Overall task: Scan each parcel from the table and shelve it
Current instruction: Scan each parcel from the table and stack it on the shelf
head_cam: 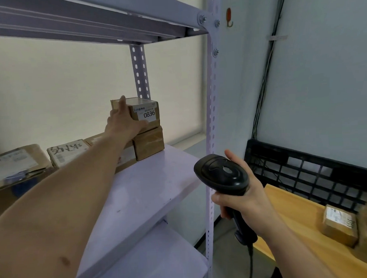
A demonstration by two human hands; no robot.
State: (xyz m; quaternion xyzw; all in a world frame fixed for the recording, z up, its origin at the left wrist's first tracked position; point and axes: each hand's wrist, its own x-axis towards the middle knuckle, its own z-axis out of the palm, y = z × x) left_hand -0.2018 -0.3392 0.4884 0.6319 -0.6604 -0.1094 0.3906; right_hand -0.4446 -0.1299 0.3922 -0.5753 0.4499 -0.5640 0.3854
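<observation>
Shelf-side — left hand (125, 123) grips parcel (148, 111), right (251, 202) scanner (222, 175).

The left hand (124, 123) lies against the parcel marked 0836 (149, 114), which is stacked on a second parcel (150, 145) on the shelf board (159, 182). Forefinger and thumb are straight and the other fingers are hidden, so a grip cannot be confirmed. The right hand (247, 202) grips the handle of a black barcode scanner (222, 175) near the shelf upright (210, 108).

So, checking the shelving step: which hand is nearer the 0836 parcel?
Left. The left hand holds the 0836 parcel; the right hand holds the scanner below and right of it.
</observation>
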